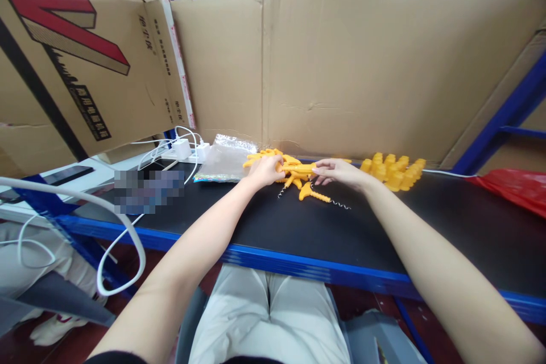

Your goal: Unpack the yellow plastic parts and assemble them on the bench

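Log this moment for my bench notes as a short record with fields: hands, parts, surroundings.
left hand: left hand grips one end of a yellow plastic piece
right hand: right hand pinches the other end of the same piece
pile: yellow pieces under the hands, one lying in front with a metal spiral
second pile: yellow parts to the right
surface: black bench, blue edge
behind: cardboard wall
left side: clear bag, white chargers

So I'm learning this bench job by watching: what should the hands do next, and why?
Probably draw the orange piece clear of the orange pile. Both the left hand and right hand pinch it, and it lies against the pile's other parts.
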